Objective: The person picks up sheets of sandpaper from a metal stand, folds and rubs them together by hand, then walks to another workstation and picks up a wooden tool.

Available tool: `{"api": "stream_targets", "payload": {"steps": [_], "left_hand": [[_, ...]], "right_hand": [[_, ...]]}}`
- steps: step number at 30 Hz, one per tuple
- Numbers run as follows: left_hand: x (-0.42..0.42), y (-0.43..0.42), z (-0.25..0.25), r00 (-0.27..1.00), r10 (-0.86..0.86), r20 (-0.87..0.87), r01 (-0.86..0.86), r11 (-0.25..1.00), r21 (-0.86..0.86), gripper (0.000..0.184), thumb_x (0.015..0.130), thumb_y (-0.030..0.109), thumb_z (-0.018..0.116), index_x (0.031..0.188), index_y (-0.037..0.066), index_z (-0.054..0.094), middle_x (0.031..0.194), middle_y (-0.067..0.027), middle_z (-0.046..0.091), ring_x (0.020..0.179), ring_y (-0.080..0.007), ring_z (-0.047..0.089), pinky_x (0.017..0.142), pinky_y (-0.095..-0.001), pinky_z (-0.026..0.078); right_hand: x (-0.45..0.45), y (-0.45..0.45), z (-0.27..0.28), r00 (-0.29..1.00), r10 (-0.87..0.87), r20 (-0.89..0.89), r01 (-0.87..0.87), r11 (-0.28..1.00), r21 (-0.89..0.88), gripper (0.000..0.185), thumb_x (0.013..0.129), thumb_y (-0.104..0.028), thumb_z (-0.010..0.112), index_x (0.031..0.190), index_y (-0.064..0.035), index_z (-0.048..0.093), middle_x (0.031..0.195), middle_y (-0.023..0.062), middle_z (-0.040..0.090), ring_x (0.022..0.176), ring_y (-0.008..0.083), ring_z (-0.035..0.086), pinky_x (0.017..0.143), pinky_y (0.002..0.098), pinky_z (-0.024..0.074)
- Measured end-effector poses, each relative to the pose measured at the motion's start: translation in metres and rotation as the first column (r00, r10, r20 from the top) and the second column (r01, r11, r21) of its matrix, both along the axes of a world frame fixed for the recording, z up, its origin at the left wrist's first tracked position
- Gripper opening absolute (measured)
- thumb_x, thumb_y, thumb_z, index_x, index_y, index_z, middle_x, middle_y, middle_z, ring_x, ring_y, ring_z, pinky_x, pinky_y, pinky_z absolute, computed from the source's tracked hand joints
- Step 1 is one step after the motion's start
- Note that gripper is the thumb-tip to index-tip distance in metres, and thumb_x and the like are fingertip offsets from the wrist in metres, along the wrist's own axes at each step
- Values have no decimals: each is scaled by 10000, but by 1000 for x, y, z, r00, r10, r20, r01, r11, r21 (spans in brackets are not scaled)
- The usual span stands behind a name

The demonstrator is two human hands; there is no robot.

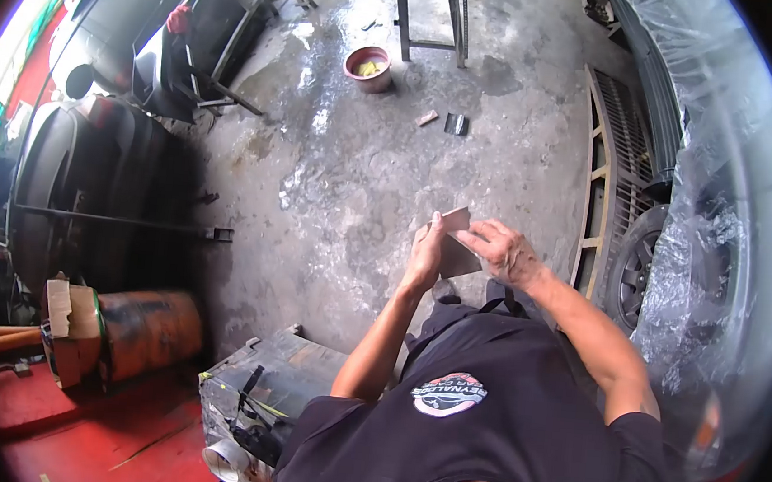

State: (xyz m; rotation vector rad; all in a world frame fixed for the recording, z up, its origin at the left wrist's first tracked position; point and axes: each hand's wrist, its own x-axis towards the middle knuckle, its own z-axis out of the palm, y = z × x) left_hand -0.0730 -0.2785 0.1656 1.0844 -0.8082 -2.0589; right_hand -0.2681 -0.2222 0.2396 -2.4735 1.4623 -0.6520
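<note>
My left hand point(424, 259) is closed on a folded brownish-grey sheet of sandpaper point(460, 262), its thumb lying along the upper part. From the other side, my right hand point(505, 252) has its bent fingers on the sheet's right edge, pinching it near the fold. One flap of the sheet stands up between the hands, and a darker flap hangs below. Both hands are in front of my waist, above the concrete floor point(344, 201).
Ahead on the floor stand a reddish bucket point(369, 69) with something yellow inside, a small block point(426, 118) and a dark packet point(456, 124). A metal stand point(433, 45) is beyond. Plastic-covered bodywork point(710, 267) lies right; an orange cylinder point(157, 327) and a worn box point(276, 368) are left.
</note>
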Motion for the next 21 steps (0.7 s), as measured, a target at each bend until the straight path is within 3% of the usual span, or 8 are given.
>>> {"api": "stream_targets", "payload": {"steps": [3, 6, 7, 11, 15, 17, 18, 21], "left_hand": [[0, -3, 17, 999, -43, 6, 44, 997, -62, 582, 1108, 459, 381, 1363, -16, 600, 1223, -141, 687, 1066, -210, 669, 903, -357, 557], [1, 6, 21, 967, -141, 213, 140, 990, 20, 561, 1096, 447, 445, 1304, -37, 638, 1190, -138, 703, 1062, -198, 651, 931, -349, 527], [-6, 15, 32, 993, -117, 35, 119, 992, -51, 542, 1101, 421, 445, 1352, -29, 611, 1255, -139, 679, 1126, -197, 624, 989, -356, 499], [-13, 4, 30, 995, 31, -91, -43, 991, -129, 537, 1114, 400, 416, 1435, -10, 547, 1358, -122, 622, 1187, -186, 586, 1032, -337, 461], [-37, 6, 19, 963, 139, -231, -175, 974, -141, 537, 1128, 388, 367, 1462, -3, 521, 1364, -108, 613, 1196, -177, 575, 1052, -323, 445], [-48, 12, 23, 964, 177, -200, -215, 959, -187, 546, 1131, 403, 356, 1440, -8, 539, 1293, -99, 629, 1127, -167, 575, 999, -328, 460], [-49, 14, 25, 982, 144, -119, -163, 972, -168, 552, 1128, 416, 365, 1426, -11, 547, 1281, -95, 631, 1122, -163, 570, 993, -328, 462], [-53, 19, 16, 993, 113, 39, -99, 961, -257, 567, 1119, 449, 386, 1392, -15, 564, 1247, -81, 640, 1098, -150, 567, 979, -325, 470]], "right_hand": [[-5, -3, 1, 998, -53, 14, 53, 999, -4, 468, 829, 5, 578, 1273, -111, 665, 1099, 100, 669, 1030, 302, 659, 835, 398, 603], [-28, -17, -18, 978, -206, -13, 207, 976, 70, 450, 850, 15, 539, 1270, -91, 661, 1076, 122, 676, 1005, 326, 669, 835, 407, 592], [-31, -18, -18, 979, -206, -6, 206, 977, 63, 450, 850, 15, 539, 1270, -91, 661, 1076, 122, 676, 1005, 326, 669, 835, 407, 592], [-15, -4, 6, 913, -373, 167, 340, 920, 194, 412, 917, 13, 498, 1309, -20, 621, 1129, 220, 671, 1048, 399, 662, 873, 436, 559], [31, 5, 15, 933, -213, 292, 198, 977, 81, 373, 933, -16, 547, 1299, 26, 603, 1058, 222, 663, 945, 404, 674, 810, 441, 563], [33, -7, 20, 870, -372, 325, 356, 928, 110, 364, 942, -26, 546, 1298, 22, 605, 1052, 228, 662, 926, 409, 677, 790, 442, 564], [25, -21, 15, 880, -343, 328, 374, 927, -35, 358, 947, -35, 546, 1295, 15, 610, 1030, 222, 661, 901, 411, 676, 771, 443, 564], [14, -34, 26, 872, -387, 300, 384, 921, 70, 362, 943, -35, 544, 1295, 6, 617, 1028, 223, 658, 911, 409, 677, 786, 447, 564]]}}
